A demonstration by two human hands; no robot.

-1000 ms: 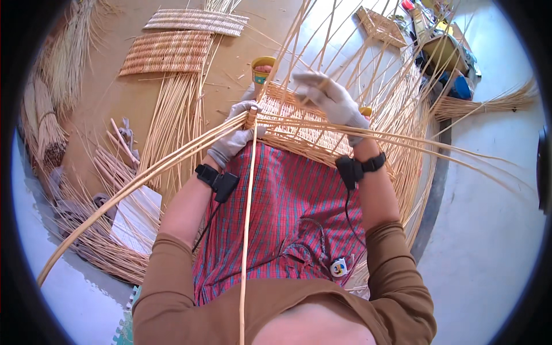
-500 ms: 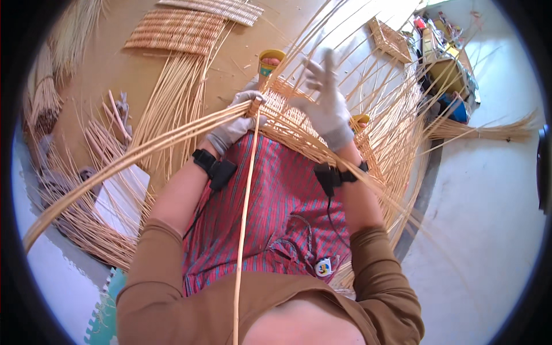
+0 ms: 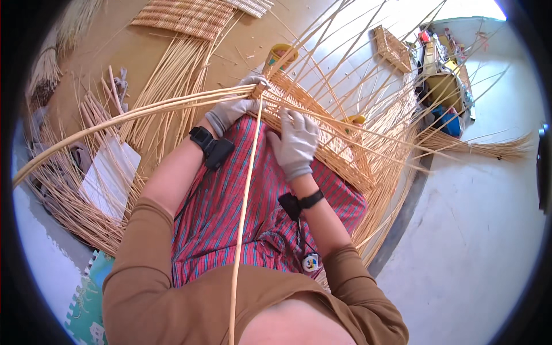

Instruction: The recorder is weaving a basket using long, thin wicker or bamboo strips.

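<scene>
My gloved left hand [image 3: 229, 112] is shut on a corner [image 3: 259, 91] of a partly woven wicker basket [image 3: 339, 150], where several long rods [image 3: 138, 114] run out leftward. A single pale rod [image 3: 247, 190] hangs from that corner down toward my body. My gloved right hand [image 3: 296, 144] is at the basket's near side, thumb apart and fingers loosely bent; whether they touch the weave is unclear. The basket rests by a red plaid cloth [image 3: 213, 230] over my lap, with many upright stakes rising from it. A tape measure [image 3: 311, 261] lies on the cloth.
Woven mats [image 3: 178, 20] lie at the upper left, loose reeds and a white sheet [image 3: 106, 178] below. A yellow pot [image 3: 273, 54] stands beyond the basket. A small wicker tray [image 3: 391, 49], cluttered goods [image 3: 445, 86] and a reed bundle [image 3: 497, 148] are at the right.
My right hand has come down and inward from its raised position to the basket's near side, and the rods there have swung. My left hand stays on the corner; the view has shifted.
</scene>
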